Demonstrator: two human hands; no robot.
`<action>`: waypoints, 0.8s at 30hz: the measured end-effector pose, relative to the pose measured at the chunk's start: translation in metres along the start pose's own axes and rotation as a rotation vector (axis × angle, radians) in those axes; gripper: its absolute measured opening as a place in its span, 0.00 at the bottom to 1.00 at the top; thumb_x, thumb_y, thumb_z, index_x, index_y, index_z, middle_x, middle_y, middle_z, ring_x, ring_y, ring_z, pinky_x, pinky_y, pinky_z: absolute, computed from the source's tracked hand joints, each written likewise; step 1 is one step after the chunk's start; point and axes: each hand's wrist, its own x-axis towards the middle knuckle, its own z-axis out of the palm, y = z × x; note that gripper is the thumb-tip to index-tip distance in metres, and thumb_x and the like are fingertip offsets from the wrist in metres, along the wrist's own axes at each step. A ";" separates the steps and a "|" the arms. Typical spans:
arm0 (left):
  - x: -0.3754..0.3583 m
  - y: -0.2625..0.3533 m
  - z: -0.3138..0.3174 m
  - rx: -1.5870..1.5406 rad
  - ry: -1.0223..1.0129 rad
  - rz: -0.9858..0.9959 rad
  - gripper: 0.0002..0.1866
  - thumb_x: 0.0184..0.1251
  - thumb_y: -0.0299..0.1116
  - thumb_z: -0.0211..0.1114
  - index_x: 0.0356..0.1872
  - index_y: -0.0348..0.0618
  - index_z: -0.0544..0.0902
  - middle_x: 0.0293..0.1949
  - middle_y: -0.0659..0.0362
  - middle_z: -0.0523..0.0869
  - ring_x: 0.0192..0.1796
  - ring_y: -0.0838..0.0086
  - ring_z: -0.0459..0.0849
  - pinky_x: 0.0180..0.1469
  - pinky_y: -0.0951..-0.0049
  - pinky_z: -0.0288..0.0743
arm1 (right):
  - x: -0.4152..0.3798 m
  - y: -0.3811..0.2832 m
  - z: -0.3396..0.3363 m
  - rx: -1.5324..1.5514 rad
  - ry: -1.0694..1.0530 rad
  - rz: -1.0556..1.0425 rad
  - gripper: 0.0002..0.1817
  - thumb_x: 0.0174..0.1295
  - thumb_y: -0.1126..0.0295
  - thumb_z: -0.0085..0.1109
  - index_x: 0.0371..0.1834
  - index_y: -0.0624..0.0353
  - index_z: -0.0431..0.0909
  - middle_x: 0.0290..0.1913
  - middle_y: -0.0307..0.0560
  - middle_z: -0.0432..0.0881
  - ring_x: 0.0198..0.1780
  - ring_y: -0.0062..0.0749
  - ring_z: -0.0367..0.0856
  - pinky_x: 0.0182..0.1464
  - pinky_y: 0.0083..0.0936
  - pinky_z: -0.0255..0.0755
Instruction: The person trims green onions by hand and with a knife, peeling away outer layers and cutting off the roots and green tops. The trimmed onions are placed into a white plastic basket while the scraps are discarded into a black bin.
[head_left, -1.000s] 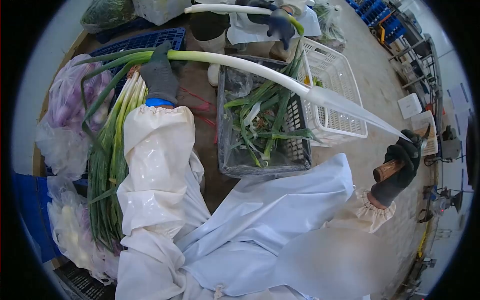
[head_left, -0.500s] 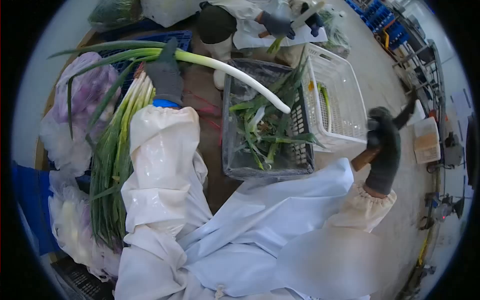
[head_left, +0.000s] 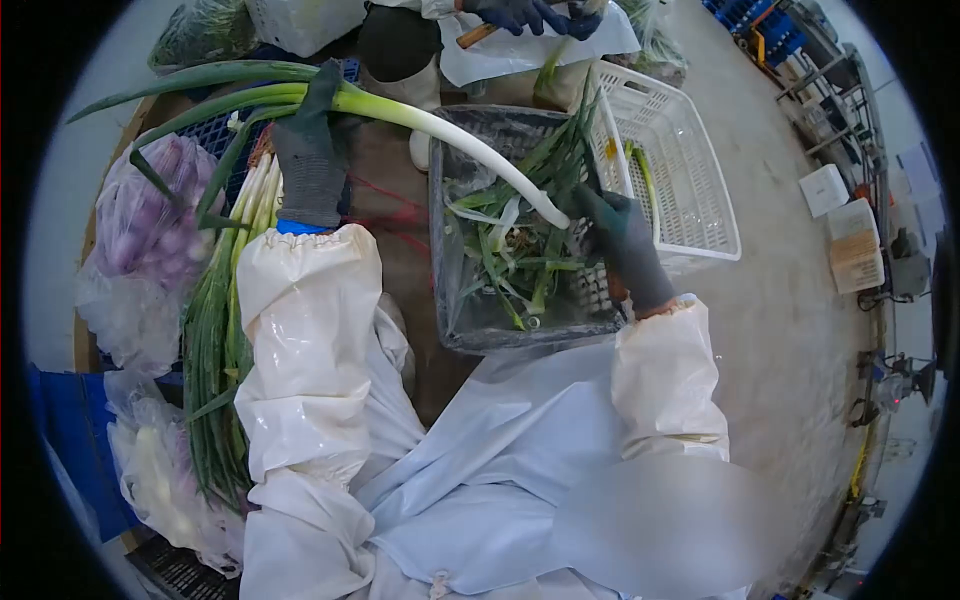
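My gloved left hand (head_left: 312,150) is closed around a long leek (head_left: 450,135), its green leaves trailing left and its white end pointing right. Close to that white end is my gloved right hand (head_left: 625,240), closed at the right side of the black crate (head_left: 470,335). A brown wooden handle shows under the right palm; the rest of that tool is hidden. Green leaf scraps (head_left: 520,250) lie in the lined crate. Below my left hand, a bunch of green stalks (head_left: 225,330) lies beside my left sleeve.
A white crate (head_left: 700,160) stands right of the black one. Bags of purple and white onions (head_left: 150,220) are at the left. At the top, a co-worker's gloved hands (head_left: 520,15) hold a wooden-handled tool. Metal equipment lines the far right.
My right hand has come left from over the floor to the leek's white end. The leek stays in my left hand. The view has shifted slightly, and the co-worker's hands have moved.
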 end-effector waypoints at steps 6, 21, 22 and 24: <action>-0.004 0.023 0.022 -0.133 0.118 -0.186 0.14 0.67 0.26 0.64 0.53 0.42 0.81 0.43 0.58 0.81 0.44 0.74 0.82 0.46 0.73 0.82 | 0.002 0.012 0.009 -0.097 -0.251 0.077 0.18 0.65 0.57 0.56 0.38 0.63 0.83 0.25 0.39 0.78 0.21 0.20 0.73 0.25 0.19 0.67; -0.004 -0.003 -0.004 -0.535 -0.127 -0.268 0.16 0.72 0.41 0.60 0.46 0.36 0.75 0.39 0.55 0.80 0.44 0.66 0.80 0.54 0.63 0.76 | -0.016 0.017 0.041 0.068 -0.299 -0.123 0.10 0.55 0.66 0.64 0.33 0.63 0.84 0.23 0.38 0.79 0.19 0.19 0.73 0.20 0.19 0.63; -0.006 -0.003 -0.005 -0.486 -0.157 -0.277 0.18 0.72 0.43 0.60 0.46 0.36 0.75 0.37 0.55 0.80 0.43 0.66 0.80 0.54 0.63 0.76 | -0.016 0.021 0.044 0.069 -0.286 -0.074 0.10 0.55 0.65 0.64 0.32 0.63 0.84 0.22 0.38 0.79 0.20 0.19 0.74 0.21 0.19 0.64; -0.010 -0.002 0.001 -0.435 -0.053 -0.225 0.19 0.71 0.43 0.62 0.46 0.34 0.74 0.33 0.57 0.77 0.37 0.69 0.78 0.48 0.67 0.77 | -0.019 0.020 0.050 0.068 -0.232 0.008 0.10 0.55 0.66 0.63 0.31 0.62 0.84 0.20 0.39 0.77 0.20 0.20 0.75 0.21 0.18 0.64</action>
